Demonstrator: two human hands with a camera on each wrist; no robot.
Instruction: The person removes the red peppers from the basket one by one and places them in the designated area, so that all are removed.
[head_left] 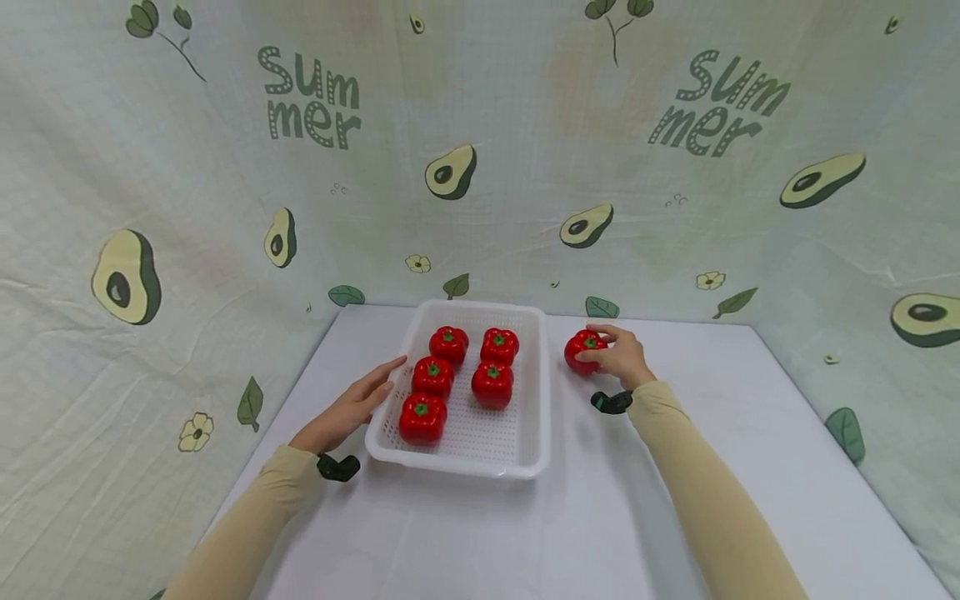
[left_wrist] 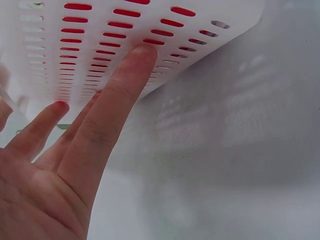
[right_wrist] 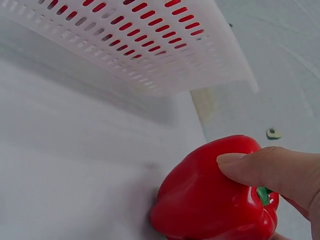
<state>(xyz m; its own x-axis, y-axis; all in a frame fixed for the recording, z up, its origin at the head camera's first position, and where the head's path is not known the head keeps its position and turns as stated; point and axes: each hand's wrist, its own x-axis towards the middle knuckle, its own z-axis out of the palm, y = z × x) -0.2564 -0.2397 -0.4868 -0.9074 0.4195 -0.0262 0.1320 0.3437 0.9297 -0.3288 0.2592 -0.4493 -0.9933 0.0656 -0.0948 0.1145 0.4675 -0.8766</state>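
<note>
Head view: a white basket [head_left: 491, 437] sits on the tabletop [head_left: 600, 517] between the two hands, with a cloth [head_left: 517, 108] hanging behind and at both sides.
Basket contents: five red peppers [head_left: 492, 385] with green stems – three in a row along the left, two on the right toward the far end.
Loose pepper [head_left: 579, 343]: outside the basket, just beside its right wall near the far end; whether it touches the tabletop I cannot tell.
Right hand [head_left: 622, 357]: grasping the loose pepper, the thumb pressed on its side near the stem.
Left hand [head_left: 351, 408]: released, fingers extended along the basket's left side – one fingertip against the slotted wall, where red shows through the slots.
Sleeves [head_left: 247, 525]: cream, on both arms, with a dark device [head_left: 337, 467] at each wrist.
Cloth print: avocados, leaves, flowers and the word "summer", twice.
</note>
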